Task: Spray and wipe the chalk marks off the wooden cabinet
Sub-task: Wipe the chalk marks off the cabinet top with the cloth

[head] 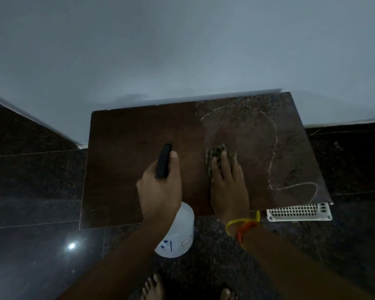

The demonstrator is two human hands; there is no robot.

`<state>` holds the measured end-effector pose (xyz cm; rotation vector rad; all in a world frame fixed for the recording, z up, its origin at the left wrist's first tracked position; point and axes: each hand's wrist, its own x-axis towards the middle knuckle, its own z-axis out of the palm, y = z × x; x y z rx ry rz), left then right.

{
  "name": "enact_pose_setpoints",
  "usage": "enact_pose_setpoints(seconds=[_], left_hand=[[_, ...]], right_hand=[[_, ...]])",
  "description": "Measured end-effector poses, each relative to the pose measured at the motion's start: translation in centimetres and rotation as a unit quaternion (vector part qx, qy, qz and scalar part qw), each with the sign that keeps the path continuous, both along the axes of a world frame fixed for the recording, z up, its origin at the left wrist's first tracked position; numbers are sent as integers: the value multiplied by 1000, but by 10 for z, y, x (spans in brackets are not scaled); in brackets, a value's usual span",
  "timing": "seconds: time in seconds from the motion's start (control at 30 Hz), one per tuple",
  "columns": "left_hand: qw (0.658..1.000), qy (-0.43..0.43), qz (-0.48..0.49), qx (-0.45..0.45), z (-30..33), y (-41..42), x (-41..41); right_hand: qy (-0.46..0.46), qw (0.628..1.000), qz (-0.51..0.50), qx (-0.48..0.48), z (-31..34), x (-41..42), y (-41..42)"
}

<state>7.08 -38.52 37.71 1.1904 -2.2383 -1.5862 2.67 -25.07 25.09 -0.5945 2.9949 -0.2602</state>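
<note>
On cabinet (pixel 126 169) | right hand (pixel 228 187) presses cloth (pixel 218 151) | left hand (pixel 160 191) grips spray bottle (pixel 178 232)

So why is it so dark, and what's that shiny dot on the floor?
Head view: dim room, so the cabinet top looks murky; the dot is glare from a light on the glossy floor; the wide lens bends edges.

Probably a home: bare feet (pixel 153 286) on polished granite floor (pixel 35 187).
</note>
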Motion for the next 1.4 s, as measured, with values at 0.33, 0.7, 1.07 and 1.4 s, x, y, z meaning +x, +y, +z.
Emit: enact_pose_setpoints(seconds=[0.33,0.7,1.07,1.4], left_hand=[[1000,-8,-2,17,4,-10,-20],[999,-24,7,32,5,-25,-45],[998,-41,4,44,1,-36,-60],[999,-37,4,38,1,-39,-71]], right_hand=[[-13,1000,1,-1,0,-67,-35],[-13,1000,19,21,5,-50,-38],[-12,1000,-12,1,1,-109,-66],[-47,999,22,11,3,-147,-83]])
